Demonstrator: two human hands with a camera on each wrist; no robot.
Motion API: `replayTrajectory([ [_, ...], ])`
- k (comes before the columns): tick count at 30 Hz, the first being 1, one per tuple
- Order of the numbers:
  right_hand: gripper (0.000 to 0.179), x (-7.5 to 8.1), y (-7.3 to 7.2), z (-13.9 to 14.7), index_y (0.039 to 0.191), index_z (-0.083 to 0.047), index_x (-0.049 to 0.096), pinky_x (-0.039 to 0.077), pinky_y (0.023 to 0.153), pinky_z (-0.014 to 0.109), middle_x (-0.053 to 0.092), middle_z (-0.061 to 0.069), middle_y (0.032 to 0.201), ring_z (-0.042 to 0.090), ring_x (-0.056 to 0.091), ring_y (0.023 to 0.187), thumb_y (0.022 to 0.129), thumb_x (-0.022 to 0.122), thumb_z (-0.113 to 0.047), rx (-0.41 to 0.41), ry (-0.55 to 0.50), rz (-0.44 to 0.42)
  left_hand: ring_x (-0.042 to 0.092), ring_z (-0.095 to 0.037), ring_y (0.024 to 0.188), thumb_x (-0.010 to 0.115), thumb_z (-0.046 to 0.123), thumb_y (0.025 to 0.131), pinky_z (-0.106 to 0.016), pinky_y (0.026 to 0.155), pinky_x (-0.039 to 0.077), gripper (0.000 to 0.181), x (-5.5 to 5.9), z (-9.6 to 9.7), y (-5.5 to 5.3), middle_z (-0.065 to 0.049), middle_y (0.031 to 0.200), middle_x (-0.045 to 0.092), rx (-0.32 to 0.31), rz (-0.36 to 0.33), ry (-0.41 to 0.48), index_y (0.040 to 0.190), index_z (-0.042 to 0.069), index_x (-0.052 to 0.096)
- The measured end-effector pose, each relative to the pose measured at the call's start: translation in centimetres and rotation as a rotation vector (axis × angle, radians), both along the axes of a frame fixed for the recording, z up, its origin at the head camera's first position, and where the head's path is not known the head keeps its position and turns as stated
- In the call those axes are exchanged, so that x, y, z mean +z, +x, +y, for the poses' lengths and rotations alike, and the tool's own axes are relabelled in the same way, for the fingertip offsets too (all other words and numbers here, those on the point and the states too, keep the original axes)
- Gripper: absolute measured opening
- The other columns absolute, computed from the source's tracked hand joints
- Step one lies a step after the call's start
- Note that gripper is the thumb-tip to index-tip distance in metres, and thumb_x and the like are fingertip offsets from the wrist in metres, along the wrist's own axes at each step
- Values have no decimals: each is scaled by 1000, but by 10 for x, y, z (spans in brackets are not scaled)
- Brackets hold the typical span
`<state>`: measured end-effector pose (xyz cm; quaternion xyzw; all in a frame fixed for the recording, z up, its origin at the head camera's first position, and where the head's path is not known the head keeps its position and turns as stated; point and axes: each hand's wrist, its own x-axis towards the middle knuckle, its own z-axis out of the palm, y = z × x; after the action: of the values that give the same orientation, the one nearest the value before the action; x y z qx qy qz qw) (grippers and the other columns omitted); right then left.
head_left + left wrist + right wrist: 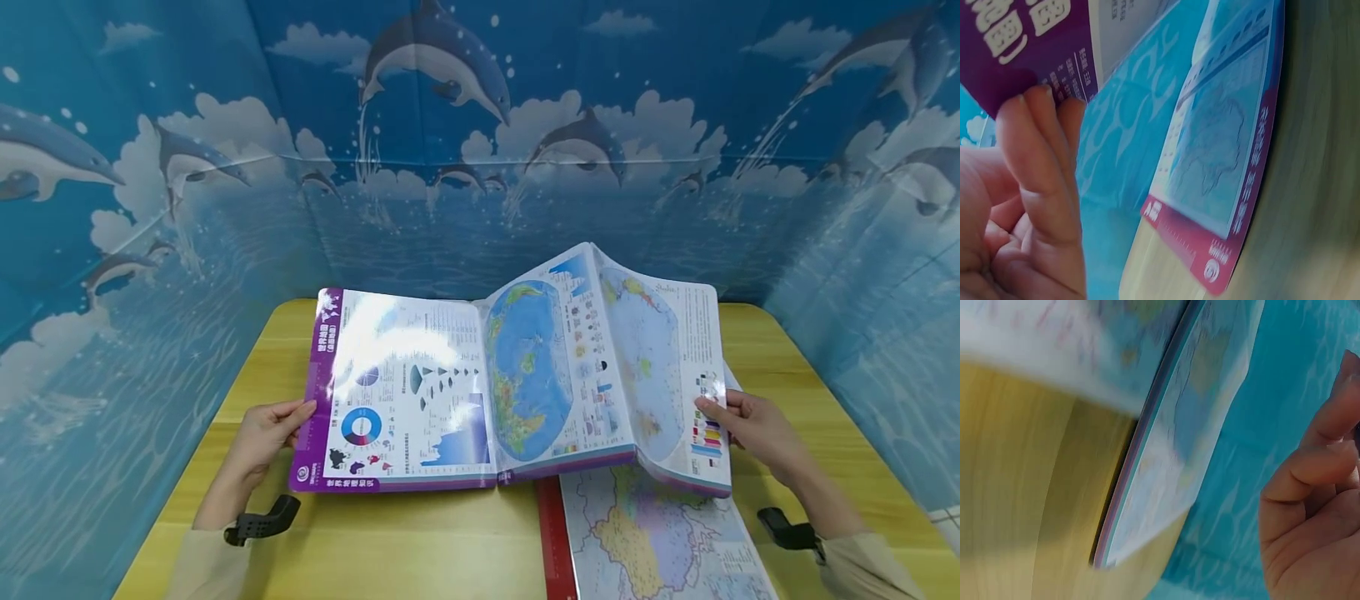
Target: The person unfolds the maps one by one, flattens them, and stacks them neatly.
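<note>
A purple-edged folding world map sheet point(412, 375) is spread partly open, its right-hand panels raised in a fold. My left hand point(258, 437) pinches its left purple edge between thumb and fingers; the left wrist view shows that hand point(1041, 200) with fingertips on the purple border point(1029, 44). At the opposite end, my right hand point(761, 429) pinches the right edge, thumb on top. In the right wrist view the curled right hand point(1316, 512) is at the border of the picture, and what it grips is mostly cut off. Glare whitens part of the left panel.
Under the sheet's right half lies another map point(652, 542) with a red border point(557, 542). Both are on a yellow wood-grain table point(405, 550). A dolphin-print blue curtain point(465, 208) surrounds the table's back and sides.
</note>
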<state>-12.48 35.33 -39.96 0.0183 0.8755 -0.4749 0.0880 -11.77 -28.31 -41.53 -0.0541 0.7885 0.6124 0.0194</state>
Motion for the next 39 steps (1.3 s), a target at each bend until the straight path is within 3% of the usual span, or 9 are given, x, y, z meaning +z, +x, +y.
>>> replayTrajectory([
  [6,60,2,2,19,121,12,52,52,61,30,69,6,85,19,64,69,97,51,-43,-44,58,23,57,-11,59,60,25,95,-25,54,51,50,5,-15,3,0,76,68,7,3,-2,123,-17,52],
  [13,59,0,7,32,119,12,53,47,54,29,66,3,78,16,58,63,97,50,-43,-114,159,97,60,-11,60,58,21,96,-26,55,52,48,6,-29,6,3,77,69,15,27,-18,124,-17,50],
  [19,58,0,11,38,119,12,52,48,54,28,66,3,78,14,60,63,97,50,-42,-135,185,121,61,-11,61,59,21,96,-27,55,53,48,7,-38,7,3,76,69,22,32,-23,122,-18,51],
  [21,57,0,11,42,119,13,52,49,54,29,66,3,78,13,61,63,98,50,-40,-135,185,134,62,-12,62,59,21,96,-27,56,53,41,7,-42,7,3,77,69,16,29,-8,120,-12,58],
  [25,56,-2,11,52,119,13,52,49,53,30,65,0,78,11,61,63,98,51,-39,-141,189,144,65,-12,65,59,20,96,-27,58,54,16,6,-50,8,5,79,69,5,24,43,103,18,72],
  [28,57,-5,12,61,117,13,53,49,52,31,65,1,79,11,60,63,98,50,-41,-145,209,122,66,-12,67,57,20,97,-27,59,54,21,6,-56,8,6,81,70,-9,3,97,90,33,72],
  [33,60,-12,14,73,114,11,55,48,52,33,64,6,81,14,58,64,97,48,-46,-137,260,50,68,-15,69,56,20,97,-31,59,56,24,4,-59,9,3,83,70,-49,-40,151,87,34,73],
  [39,66,-15,14,81,117,13,53,49,55,32,64,8,87,10,56,67,96,46,-50,-145,284,4,68,-16,69,56,20,97,-30,59,55,20,4,-58,7,2,83,70,-61,-40,125,91,30,73],
])
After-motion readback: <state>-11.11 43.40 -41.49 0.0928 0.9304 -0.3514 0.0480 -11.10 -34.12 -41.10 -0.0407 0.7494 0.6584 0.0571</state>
